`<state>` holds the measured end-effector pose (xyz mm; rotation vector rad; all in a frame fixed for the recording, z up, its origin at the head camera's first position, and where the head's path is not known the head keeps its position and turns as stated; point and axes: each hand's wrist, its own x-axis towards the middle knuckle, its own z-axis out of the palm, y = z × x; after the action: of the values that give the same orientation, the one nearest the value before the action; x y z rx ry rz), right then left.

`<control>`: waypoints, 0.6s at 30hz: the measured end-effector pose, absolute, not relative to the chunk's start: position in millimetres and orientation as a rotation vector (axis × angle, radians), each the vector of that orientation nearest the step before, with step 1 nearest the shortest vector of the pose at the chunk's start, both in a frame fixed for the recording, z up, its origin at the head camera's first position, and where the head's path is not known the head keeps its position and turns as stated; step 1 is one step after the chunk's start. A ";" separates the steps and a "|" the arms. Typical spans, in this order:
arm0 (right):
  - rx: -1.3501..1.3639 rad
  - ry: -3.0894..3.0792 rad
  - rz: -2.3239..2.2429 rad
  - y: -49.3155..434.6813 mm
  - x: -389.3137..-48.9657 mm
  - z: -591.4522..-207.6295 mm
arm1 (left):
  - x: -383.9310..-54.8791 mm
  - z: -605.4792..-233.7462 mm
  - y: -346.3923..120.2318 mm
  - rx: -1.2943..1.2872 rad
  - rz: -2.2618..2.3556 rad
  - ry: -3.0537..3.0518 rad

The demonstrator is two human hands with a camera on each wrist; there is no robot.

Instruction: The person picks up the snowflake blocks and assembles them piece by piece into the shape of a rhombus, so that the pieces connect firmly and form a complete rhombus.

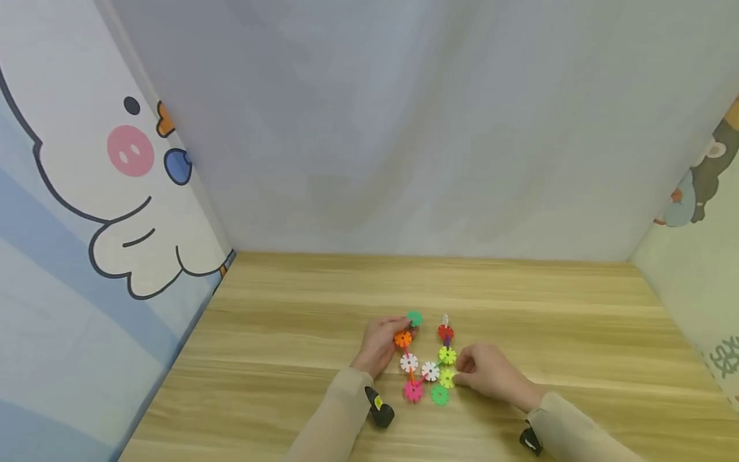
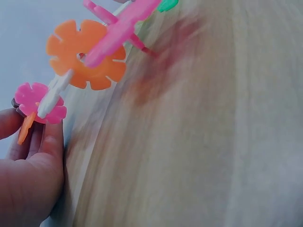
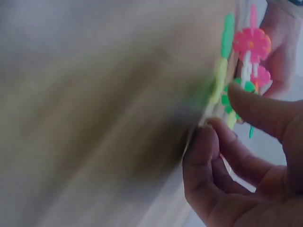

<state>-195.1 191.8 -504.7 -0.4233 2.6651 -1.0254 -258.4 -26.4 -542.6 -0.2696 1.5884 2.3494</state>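
Note:
Interlocking plastic snowflake discs form a U-shaped chain on the table. Its left arm has a green disc (image 1: 414, 318) at the top, an orange disc (image 1: 403, 339) and a white disc (image 1: 408, 363). A pink disc (image 1: 412, 391) lies at the bottom. The right arm includes a yellow disc (image 1: 447, 355) and a red disc (image 1: 445, 332). My left hand (image 1: 381, 343) grips the chain's upper left end, with thumb and fingers about it. Beside the lower yellow-green disc (image 1: 447, 378) is my right hand (image 1: 491, 372), fingers loosely bent, thumb apart from the index finger and nothing visibly held.
A loose-looking green disc (image 1: 440, 394) lies at the lower right of the chain; whether it is joined cannot be told. The wooden table (image 1: 277, 321) meets a pale back curtain (image 1: 404, 128) and printed side panels (image 1: 69, 160).

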 end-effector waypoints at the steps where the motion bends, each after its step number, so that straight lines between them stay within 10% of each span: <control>1: -0.404 2.681 -1.027 191.0 -192.6 -506.1 | -258.5 -542.5 -25.7 -0.269 2.350 1.593; 18: -0.235 2.767 -1.049 180.0 -179.6 -511.9 | -258.4 -541.8 -25.1 -0.275 2.351 1.590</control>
<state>-179.6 180.0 -511.9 -0.2350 2.7668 -1.0491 -258.4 -25.1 -541.8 -0.2747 1.5900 2.3508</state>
